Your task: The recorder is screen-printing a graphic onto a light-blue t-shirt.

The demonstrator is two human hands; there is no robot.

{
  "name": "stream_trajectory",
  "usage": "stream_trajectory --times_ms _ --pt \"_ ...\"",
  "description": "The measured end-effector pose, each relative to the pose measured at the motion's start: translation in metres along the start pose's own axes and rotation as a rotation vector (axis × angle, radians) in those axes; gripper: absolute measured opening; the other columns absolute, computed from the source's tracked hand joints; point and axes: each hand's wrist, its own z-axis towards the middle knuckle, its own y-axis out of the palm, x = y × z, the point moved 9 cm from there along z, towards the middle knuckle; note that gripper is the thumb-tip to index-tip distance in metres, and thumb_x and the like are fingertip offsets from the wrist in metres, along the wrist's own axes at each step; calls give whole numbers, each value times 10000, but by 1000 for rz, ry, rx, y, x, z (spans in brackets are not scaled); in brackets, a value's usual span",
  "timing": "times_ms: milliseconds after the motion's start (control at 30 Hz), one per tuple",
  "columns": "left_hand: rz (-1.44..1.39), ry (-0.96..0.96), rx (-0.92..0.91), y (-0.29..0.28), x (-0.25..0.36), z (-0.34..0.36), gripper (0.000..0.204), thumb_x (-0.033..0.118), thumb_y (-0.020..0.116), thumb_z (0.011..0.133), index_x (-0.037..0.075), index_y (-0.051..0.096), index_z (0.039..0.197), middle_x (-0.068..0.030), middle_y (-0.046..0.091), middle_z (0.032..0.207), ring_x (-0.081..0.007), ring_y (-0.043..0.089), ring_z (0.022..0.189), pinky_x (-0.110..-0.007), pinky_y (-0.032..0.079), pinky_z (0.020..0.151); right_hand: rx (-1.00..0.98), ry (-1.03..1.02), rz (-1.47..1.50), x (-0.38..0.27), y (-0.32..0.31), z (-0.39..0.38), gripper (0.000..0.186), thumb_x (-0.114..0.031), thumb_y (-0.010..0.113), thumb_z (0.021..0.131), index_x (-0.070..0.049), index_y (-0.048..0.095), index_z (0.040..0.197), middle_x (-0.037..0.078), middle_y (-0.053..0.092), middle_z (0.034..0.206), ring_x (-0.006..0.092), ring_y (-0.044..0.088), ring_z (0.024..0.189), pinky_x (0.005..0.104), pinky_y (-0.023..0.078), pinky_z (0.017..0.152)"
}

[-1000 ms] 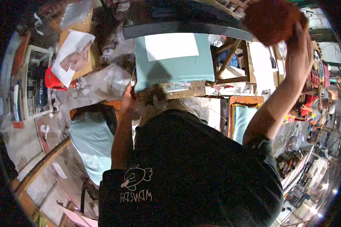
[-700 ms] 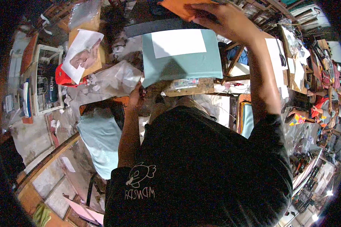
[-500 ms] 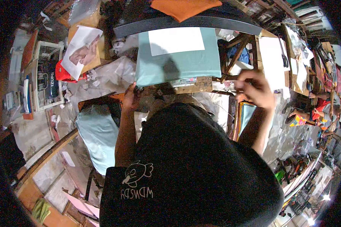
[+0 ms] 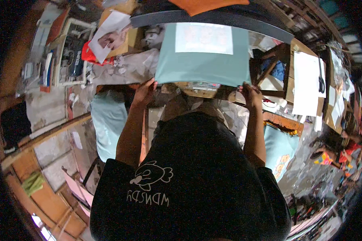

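Pale teal fabric (image 4: 203, 66) lies spread over a flat raised surface in front of me. A white sheet (image 4: 205, 38) with a faint print rests on its far part. My left hand (image 4: 145, 93) pinches the fabric's near left corner, fingers closed on the hem. At the near right corner, my right hand (image 4: 251, 96) is closed on the edge the same way. Between the two hands the near hem runs almost straight. Just beyond the fabric stretches a long dark bar (image 4: 213, 24), with an orange cloth (image 4: 209, 5) above it.
Folded teal fabric (image 4: 108, 124) hangs at my left, and printed teal fabric (image 4: 279, 150) at my right. On the right, scissors (image 4: 321, 80) lie by white paper (image 4: 305, 82). A printed sheet (image 4: 108, 36) and a red bag (image 4: 90, 54) are at the left. People (image 4: 344, 154) sit far right.
My right hand has come down from a raised, blurred position onto the near right corner. My left hand stays at the left corner. The view has shifted, and the sheet's faint print now shows.
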Motion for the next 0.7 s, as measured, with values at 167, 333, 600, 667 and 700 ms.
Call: stream_trajectory --times_ms 167,333,600,667,700 --pt "-118 -178 243 -8 1 -21 219 101 690 895 -9 586 1054 -79 650 952 -195 682 816 -272 545 686 94 -92 -185 -35 4 -58 126 -83 631 932 39 610 950 115 648 843 179 633 718 291 544 657" --pt "-51 -135 177 14 32 -74 281 210 678 919 -14 578 1057 -74 659 895 -168 682 775 -270 521 669 43 -195 -68 -29 -26 -120 94 -73 615 937 11 599 976 107 641 845 178 620 696 301 528 630" --pt "58 -164 105 3 -2 -148 248 243 668 930 16 585 985 -61 656 821 -156 671 756 -294 498 651 353 -116 -216 27 -61 -204 128 -156 669 919 -35 632 903 64 660 808 138 625 673 269 517 617" --pt "15 -228 93 -6 -18 -159 192 193 661 932 19 584 964 -48 644 773 -155 681 737 -272 483 609 359 -139 -243 35 -63 -220 126 -153 671 918 -34 631 905 63 660 806 140 625 669 270 522 616" --pt "12 -236 83 -12 -26 -161 192 193 661 932 19 584 964 -48 644 773 -155 681 737 -272 483 609 353 -166 -262 37 -62 -227 125 -151 672 917 -34 629 908 63 660 805 142 626 665 270 528 615"
